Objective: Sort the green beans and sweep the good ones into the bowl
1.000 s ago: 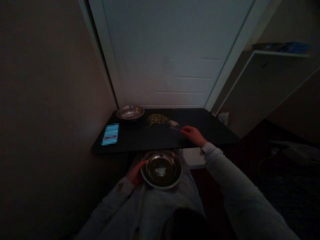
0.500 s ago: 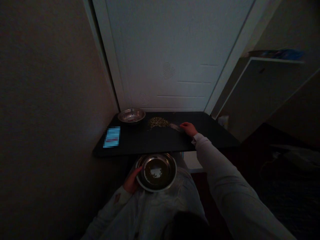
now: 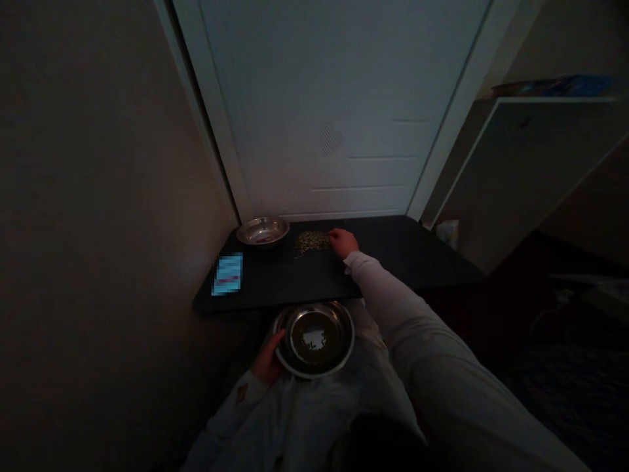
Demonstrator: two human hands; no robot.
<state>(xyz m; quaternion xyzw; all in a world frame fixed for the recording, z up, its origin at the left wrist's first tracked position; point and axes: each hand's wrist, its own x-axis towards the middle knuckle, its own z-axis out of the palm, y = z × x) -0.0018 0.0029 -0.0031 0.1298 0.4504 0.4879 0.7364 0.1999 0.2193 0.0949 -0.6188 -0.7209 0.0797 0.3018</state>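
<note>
In my lap rests a metal bowl point(image 3: 348, 351), its rim gripped on the left side by my left hand point(image 3: 266, 362). Small dark greenish grains or seeds point(image 3: 303, 347) ring a bright bare patch inside it. On the black table, a pile of pale and green seeds point(image 3: 310, 240) lies spread out. At the pile's right edge is my right hand point(image 3: 344, 243), its fingers closed together and touching the seeds or just above them. What those fingers hold, if anything, is too dark to make out.
A second metal bowl point(image 3: 263, 231) stands at the table's back left, with something small and reddish in it. A blurred light-blue rectangle point(image 3: 228, 274) lies near the left edge of the black table point(image 3: 275, 282). Behind is a white door point(image 3: 363, 85); a cabinet point(image 3: 535, 151) stands right.
My right hand has moved left to the pile, from a spot to its right where a pale blurred streak showed. My left hand still holds the bowl. The view has shifted slightly.
</note>
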